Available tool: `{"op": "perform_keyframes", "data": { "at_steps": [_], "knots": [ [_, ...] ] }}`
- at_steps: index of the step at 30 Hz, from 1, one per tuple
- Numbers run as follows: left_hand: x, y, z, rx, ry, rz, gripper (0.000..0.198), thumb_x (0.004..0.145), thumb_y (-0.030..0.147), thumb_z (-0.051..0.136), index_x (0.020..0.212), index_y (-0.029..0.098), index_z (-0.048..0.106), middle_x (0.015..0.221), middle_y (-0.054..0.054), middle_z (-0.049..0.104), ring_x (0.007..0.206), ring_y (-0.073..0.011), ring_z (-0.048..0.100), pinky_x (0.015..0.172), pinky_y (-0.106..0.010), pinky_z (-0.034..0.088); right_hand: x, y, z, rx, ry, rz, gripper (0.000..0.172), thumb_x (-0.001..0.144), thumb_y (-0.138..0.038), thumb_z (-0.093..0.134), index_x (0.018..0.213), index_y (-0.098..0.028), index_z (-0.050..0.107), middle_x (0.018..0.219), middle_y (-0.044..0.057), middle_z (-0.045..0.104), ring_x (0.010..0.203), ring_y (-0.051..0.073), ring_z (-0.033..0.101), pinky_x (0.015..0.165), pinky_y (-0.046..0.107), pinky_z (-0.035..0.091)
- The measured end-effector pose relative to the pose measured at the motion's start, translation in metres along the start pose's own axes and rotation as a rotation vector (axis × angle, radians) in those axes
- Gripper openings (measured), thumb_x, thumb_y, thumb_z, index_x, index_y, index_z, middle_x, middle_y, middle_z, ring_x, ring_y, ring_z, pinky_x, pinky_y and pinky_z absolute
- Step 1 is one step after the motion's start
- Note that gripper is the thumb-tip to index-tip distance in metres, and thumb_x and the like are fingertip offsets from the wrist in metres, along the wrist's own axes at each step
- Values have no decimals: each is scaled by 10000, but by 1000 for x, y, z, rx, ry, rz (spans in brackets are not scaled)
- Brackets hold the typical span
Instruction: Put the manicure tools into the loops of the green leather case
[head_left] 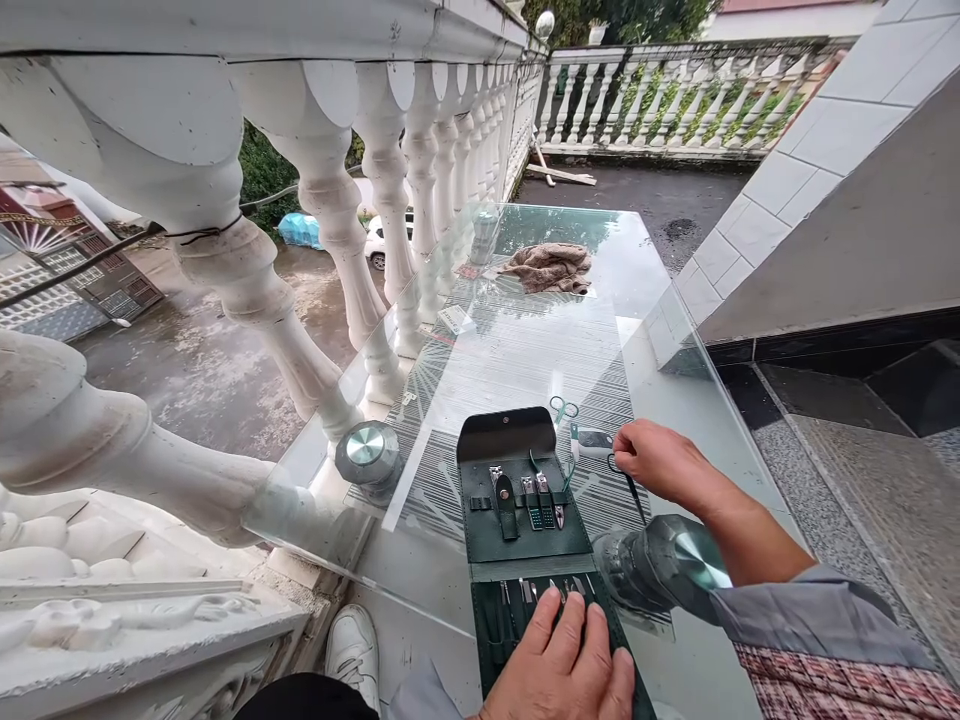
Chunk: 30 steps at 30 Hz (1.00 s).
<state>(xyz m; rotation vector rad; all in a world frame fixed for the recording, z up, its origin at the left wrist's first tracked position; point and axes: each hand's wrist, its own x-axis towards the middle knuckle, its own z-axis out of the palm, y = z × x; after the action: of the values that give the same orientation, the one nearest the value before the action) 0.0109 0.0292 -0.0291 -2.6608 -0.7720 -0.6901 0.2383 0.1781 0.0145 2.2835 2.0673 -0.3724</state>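
A dark green manicure case [525, 556] lies unfolded on the glass table [660, 375]. Its upper panel holds nail clippers [540, 502] and other small tools under straps. In the lower panel several slim metal tools [507, 600] stand in slots, partly covered by my left hand [564, 660]. That hand lies over the panel with its fingers stretched out. To the right of the case, my right hand [664, 462] is closed in a pinch above the glass. A small dark loop shows at its fingertips; what it belongs to is unclear. Green-handled scissors [564, 408] lie beyond the case.
A crumpled brown cloth [551, 268] lies at the table's far end. Faceted table supports [369, 455] show beneath the glass. A white balustrade [337, 220] runs along the left, and a tiled stair wall [787, 190] rises on the right.
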Motion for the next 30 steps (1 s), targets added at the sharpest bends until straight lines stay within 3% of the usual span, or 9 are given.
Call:
{"op": "perform_keyframes", "data": {
  "at_steps": [11, 20, 30],
  "knots": [
    [3, -1, 1, -20, 83, -41, 236, 932, 350, 460, 1074, 225, 601, 1071, 9, 659, 1038, -196, 577, 925, -373, 421, 0, -2, -1, -128, -7, -29, 122, 698, -150, 491, 604, -182, 562, 763, 56, 585, 643, 145, 508, 563, 256, 290],
    [4, -4, 2, -28, 79, -4, 271, 944, 382, 434, 1086, 231, 608, 1077, 8, 657, 1021, -197, 580, 906, -367, 421, -5, 4, -17, 41, -61, 49, 100, 675, -223, 485, 612, -217, 563, 711, 6, 621, 617, 136, 498, 529, 238, 288],
    [-1, -1, 6, 4, 21, 16, 277, 943, 379, 443, 1123, 229, 590, 1148, -17, 629, 1053, -210, 574, 926, -391, 426, 0, 6, -11, 77, -14, 56, 147, 737, -285, 483, 707, -222, 611, 710, 13, 641, 662, 154, 520, 561, 241, 316]
  ]
}}
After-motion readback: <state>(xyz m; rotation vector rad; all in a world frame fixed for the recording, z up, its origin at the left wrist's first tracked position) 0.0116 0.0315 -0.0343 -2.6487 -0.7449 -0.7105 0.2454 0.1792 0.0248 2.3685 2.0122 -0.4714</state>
